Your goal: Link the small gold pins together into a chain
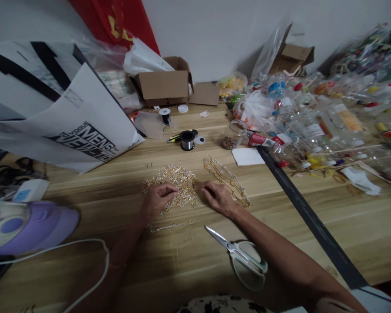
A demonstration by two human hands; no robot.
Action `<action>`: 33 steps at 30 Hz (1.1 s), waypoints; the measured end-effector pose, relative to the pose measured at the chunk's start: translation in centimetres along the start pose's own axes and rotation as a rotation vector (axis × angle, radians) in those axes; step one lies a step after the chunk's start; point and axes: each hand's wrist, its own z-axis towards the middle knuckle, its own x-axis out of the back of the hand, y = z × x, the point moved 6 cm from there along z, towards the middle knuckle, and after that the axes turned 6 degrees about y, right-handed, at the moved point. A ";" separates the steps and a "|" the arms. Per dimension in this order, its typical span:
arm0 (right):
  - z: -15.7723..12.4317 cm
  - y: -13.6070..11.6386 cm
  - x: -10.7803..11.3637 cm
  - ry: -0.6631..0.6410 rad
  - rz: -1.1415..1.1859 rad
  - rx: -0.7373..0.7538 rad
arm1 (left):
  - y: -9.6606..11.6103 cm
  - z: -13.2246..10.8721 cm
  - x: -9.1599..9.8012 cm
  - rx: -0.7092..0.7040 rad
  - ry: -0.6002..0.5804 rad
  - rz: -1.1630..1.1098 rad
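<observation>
My left hand [158, 198] rests on the near edge of a heap of small gold chain pieces [176, 180], fingers curled in a pinch on the pieces. My right hand [219, 196] lies just right of the heap, fingers bent and pressed down among the gold bits. A longer gold chain strand [226, 176] stretches away beside my right hand. A short assembled chain [169, 226] lies on the wooden table [361, 226] just in front of my left hand. White-handled scissors [244, 256] lie closed near my right forearm.
A white printed bag [68, 117] leans at the left. A cardboard box [164, 84] stands at the back, wire spools [187, 140] before it. Clear bottles and bags [313, 117] crowd the right. A dark strip [309, 213] runs diagonally. A purple device [29, 221] and white cable sit near left.
</observation>
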 end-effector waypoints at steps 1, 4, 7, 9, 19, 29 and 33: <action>0.0 0.0 0.0 -0.002 -0.003 -0.001 | 0.0 0.0 0.0 -0.005 0.001 0.000; 0.0 0.0 -0.1 -0.004 -0.012 0.000 | -0.1 0.1 0.0 -0.044 -0.007 -0.013; 0.0 0.0 0.0 0.003 -0.014 0.002 | -0.1 0.1 -0.1 -0.072 -0.019 -0.031; 0.0 -0.1 0.0 0.003 -0.015 0.004 | -0.2 0.1 -0.1 -0.065 -0.020 -0.031; 0.0 0.1 -0.1 -0.004 -0.030 0.007 | -0.2 0.0 -0.2 0.002 -0.039 -0.099; -0.1 0.1 -0.2 -0.015 -0.023 0.005 | 0.7 -0.2 -0.4 0.056 -0.129 -0.191; -0.1 0.2 -0.1 -0.010 -0.039 0.005 | 0.7 -0.4 -0.8 0.067 -0.206 -0.221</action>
